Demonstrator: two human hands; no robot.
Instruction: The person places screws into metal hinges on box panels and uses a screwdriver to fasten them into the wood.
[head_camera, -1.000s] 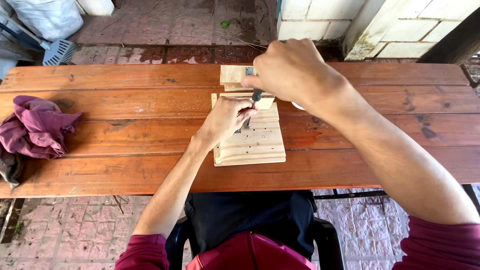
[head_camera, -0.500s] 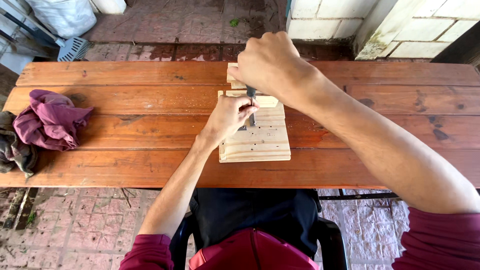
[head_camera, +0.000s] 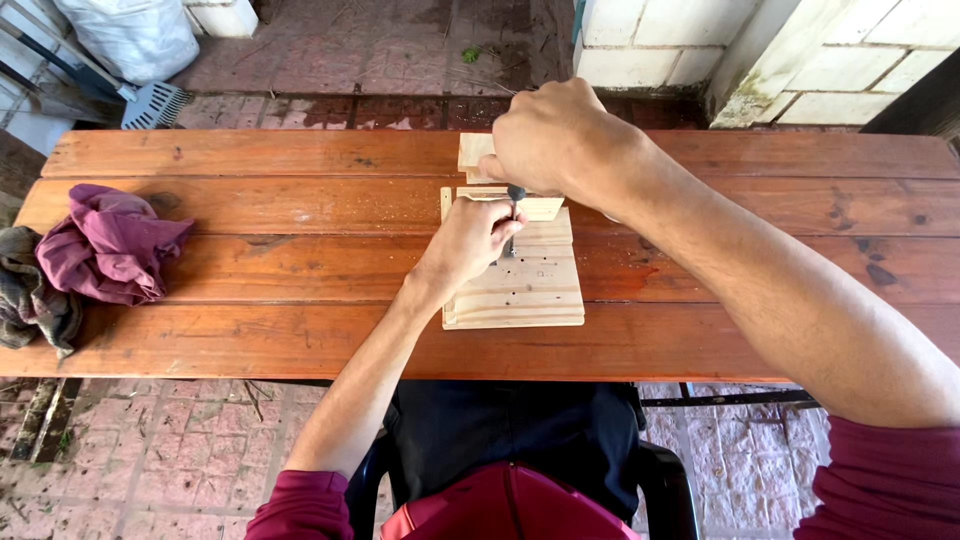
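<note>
Bench (head_camera: 250, 160): reddish wooden planks, spanning the whole view, standing on a brick-paved floor (head_camera: 150, 460). White sack (head_camera: 130, 35): on the floor beyond the bench's far left corner, a slotted grey scoop (head_camera: 155, 105) beside it. Purple cloth (head_camera: 110, 245): crumpled at the bench's left end, touching a grey rag (head_camera: 35, 290) at the edge. Pale wood board (head_camera: 530, 290): flat at mid-bench, peppered with small holes, thin pale strips stacked across its far end; we also list a small pale block (head_camera: 472, 150) just behind it. Right hand (head_camera: 555, 140): grip closed in a fist over the top of a dark upright tool (head_camera: 514, 205), held above the board's far end. Left hand (head_camera: 475, 240): resting on the board, fingers pinched tight around the tool's lower shaft; what the tip meets is hidden from us.
</note>
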